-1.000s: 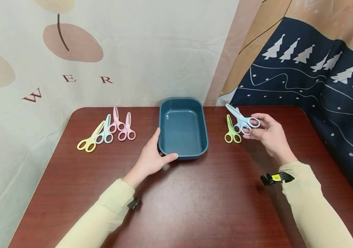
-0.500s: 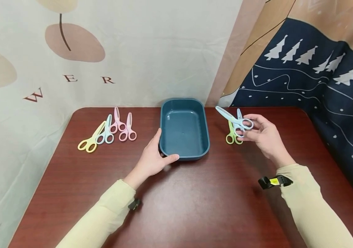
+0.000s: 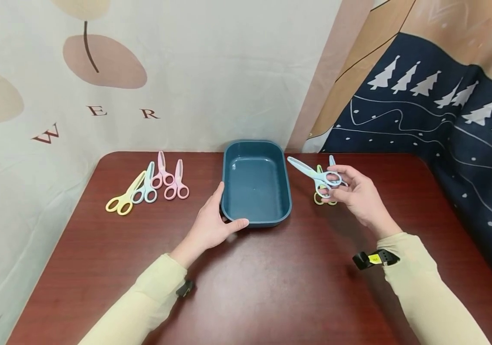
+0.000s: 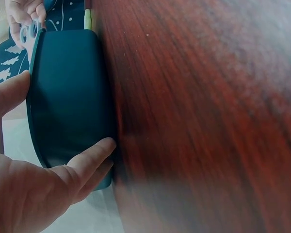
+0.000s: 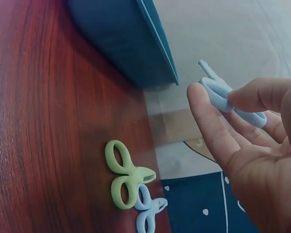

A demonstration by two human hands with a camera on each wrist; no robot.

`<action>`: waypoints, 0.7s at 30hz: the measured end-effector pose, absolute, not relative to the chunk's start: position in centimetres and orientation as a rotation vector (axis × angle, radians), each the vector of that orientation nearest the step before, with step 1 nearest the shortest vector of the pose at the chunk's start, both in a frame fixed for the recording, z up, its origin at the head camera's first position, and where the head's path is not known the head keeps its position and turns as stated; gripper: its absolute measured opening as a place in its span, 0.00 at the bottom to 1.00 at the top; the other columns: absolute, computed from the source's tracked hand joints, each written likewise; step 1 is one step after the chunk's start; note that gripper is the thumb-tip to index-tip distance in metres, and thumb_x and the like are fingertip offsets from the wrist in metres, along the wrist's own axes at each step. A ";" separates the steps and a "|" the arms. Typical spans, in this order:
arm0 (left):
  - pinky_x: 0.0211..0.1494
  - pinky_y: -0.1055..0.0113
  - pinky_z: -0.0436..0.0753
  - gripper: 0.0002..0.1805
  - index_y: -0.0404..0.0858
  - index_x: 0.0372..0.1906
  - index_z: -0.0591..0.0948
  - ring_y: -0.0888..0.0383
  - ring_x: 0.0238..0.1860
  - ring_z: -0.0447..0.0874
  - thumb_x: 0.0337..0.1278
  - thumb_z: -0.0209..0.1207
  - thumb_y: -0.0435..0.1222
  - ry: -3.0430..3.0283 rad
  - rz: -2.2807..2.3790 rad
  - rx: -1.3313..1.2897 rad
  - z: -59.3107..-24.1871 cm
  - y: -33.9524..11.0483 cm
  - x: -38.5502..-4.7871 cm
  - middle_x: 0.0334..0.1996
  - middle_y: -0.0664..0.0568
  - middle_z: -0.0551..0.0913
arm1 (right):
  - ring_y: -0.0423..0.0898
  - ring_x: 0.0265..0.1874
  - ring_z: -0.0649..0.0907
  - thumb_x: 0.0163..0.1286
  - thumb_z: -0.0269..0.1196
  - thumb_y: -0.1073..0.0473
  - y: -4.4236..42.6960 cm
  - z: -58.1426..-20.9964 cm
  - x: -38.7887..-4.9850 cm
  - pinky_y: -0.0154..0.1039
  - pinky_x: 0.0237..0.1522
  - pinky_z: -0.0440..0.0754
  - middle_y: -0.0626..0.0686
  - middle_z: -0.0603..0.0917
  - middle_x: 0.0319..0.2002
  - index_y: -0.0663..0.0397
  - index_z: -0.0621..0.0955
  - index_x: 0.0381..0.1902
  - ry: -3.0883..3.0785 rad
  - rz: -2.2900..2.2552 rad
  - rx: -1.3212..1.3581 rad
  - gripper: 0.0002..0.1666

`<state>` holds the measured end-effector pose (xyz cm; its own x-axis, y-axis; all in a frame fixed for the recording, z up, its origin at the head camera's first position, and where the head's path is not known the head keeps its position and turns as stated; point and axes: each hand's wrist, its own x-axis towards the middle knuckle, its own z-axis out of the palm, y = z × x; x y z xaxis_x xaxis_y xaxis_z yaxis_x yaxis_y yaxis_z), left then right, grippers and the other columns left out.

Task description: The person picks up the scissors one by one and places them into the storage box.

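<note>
In the head view, my left hand rests against the near left corner of a dark teal plastic bin, thumb on the near rim and straight fingers along the side. My right hand pinches light-blue scissors by the handle loops. They are held above the table, blades pointing left to the bin's right side. Below lie green scissors and a second light-blue pair, seen in the right wrist view and partly hidden by the hand in the head view.
Left of the bin lie yellow scissors, light-blue scissors and two pink pairs, one farther back and one nearer the bin. The red-brown table meets printed cloth at its back edge.
My right hand has carried the light-blue scissors left toward the bin, over the green pair, turning the blades further left. The left hand stays at the bin's corner.
</note>
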<state>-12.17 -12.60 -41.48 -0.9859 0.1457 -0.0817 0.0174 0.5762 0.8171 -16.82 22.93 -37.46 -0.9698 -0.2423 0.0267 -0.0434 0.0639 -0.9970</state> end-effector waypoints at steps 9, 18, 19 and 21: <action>0.79 0.47 0.63 0.63 0.34 0.83 0.47 0.42 0.80 0.56 0.54 0.75 0.48 2.681 1.355 0.145 -41.4 -12.6 -12.2 0.82 0.38 0.53 | 0.45 0.40 0.91 0.70 0.58 0.80 22.1 -37.4 -16.7 0.41 0.44 0.89 0.51 0.85 0.51 0.53 0.76 0.64 2.150 -1.992 -0.310 0.29; 0.79 0.47 0.63 0.63 0.33 0.83 0.47 0.43 0.80 0.56 0.54 0.75 0.48 2.681 1.352 0.144 -41.3 -12.6 -12.2 0.82 0.38 0.53 | 0.46 0.40 0.91 0.69 0.57 0.81 21.5 -37.7 -16.7 0.42 0.43 0.89 0.52 0.84 0.51 0.54 0.75 0.67 2.147 -1.980 -0.351 0.31; 0.79 0.47 0.62 0.63 0.33 0.83 0.47 0.42 0.80 0.56 0.54 0.75 0.48 2.685 1.347 0.148 -41.3 -12.6 -12.2 0.82 0.38 0.53 | 0.46 0.40 0.91 0.69 0.57 0.81 21.4 -37.7 -16.7 0.42 0.43 0.89 0.52 0.84 0.51 0.54 0.75 0.67 2.143 -1.983 -0.353 0.32; 0.79 0.47 0.62 0.63 0.33 0.83 0.46 0.42 0.80 0.55 0.54 0.74 0.49 2.690 1.334 0.151 -41.4 -12.6 -12.2 0.82 0.38 0.52 | 0.46 0.40 0.91 0.69 0.57 0.81 21.3 -37.6 -16.7 0.43 0.43 0.89 0.52 0.85 0.51 0.53 0.76 0.66 2.143 -1.980 -0.359 0.32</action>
<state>-12.20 -12.62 -41.35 -0.9859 0.1492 -0.0762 0.0297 0.6033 0.7970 -16.67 21.31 -37.62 -0.9502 -0.3112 0.0165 -0.0411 0.0725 -0.9965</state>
